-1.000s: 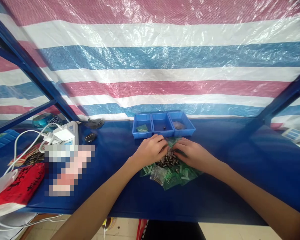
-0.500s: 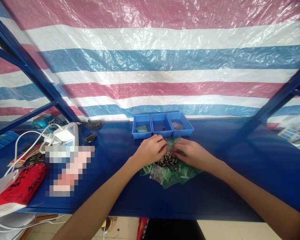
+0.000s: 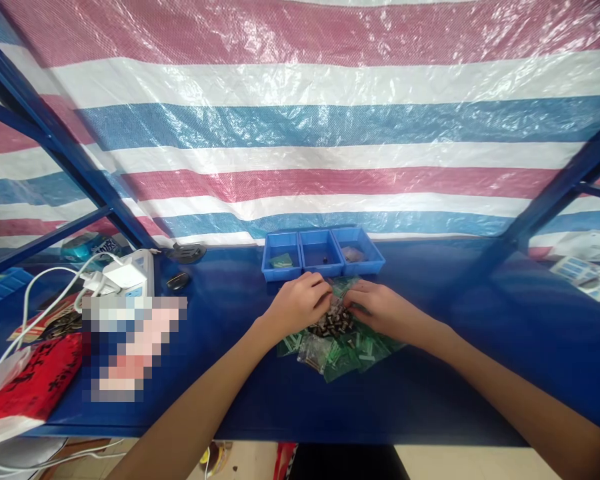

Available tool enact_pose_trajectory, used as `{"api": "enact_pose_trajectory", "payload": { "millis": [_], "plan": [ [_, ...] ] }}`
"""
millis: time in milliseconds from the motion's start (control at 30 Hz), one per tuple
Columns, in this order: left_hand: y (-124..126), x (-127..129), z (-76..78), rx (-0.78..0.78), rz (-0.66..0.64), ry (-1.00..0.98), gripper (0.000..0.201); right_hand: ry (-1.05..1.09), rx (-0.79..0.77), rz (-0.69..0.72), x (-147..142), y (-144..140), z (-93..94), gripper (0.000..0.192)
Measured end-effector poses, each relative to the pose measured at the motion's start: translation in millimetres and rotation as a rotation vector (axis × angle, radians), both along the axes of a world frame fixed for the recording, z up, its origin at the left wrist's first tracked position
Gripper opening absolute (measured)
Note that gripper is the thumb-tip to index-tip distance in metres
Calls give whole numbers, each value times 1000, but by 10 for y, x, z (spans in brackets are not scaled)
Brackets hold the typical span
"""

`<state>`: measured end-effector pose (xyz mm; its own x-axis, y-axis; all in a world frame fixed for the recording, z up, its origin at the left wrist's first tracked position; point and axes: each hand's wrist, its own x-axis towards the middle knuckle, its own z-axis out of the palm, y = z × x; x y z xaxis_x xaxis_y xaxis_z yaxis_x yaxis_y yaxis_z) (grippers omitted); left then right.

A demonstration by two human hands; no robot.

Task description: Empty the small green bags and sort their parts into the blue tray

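Head view: the left hand (image 3: 300, 303) and right hand (image 3: 380, 308) meet fingertip to fingertip over a heap of dark parts (image 3: 334, 324) on green bags (image 3: 347, 350). Fingers are curled; whether they pinch anything I cannot tell. Since a second ago both have barely shifted, so the picking goes on. Three bins (image 3: 321, 252) sit just beyond the knuckles.

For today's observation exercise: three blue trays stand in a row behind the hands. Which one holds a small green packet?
The left tray. A green packet lies in it; the middle tray holds only a small dark piece, and the right tray something pale.
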<state>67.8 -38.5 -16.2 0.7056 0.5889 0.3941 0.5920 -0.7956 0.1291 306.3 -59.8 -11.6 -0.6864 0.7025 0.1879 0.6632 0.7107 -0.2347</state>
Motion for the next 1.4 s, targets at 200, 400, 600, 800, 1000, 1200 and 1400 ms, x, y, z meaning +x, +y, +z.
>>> {"api": "enact_pose_trajectory", "payload": {
  "millis": [200, 400, 600, 800, 1000, 1200, 1400],
  "plan": [
    [-5, 0, 9, 9, -4, -14, 27, 41, -35, -3, 28, -3, 44, 16],
    [-6, -3, 22, 28, 0, -8, 24, 40, -70, 6, 36, -6, 22, 18],
    [-3, -8, 10, 29, -8, -7, 26, 2, -35, 9, 11, -8, -25, 15],
    [12, -20, 15, 24, -12, -27, 26, 78, -20, -6, 25, -50, 82, 14],
    [-16, 18, 29, 85, -78, -90, 22, 381, -94, -88, -64, -112, 166, 10],
    [-75, 78, 5, 135, -90, -74, 28, 609, -272, -172, -166, -181, 150, 13],
    [-69, 75, -19, 172, -80, -83, 30, 774, -452, -181, -137, -126, 48, 16]
  ]
}}
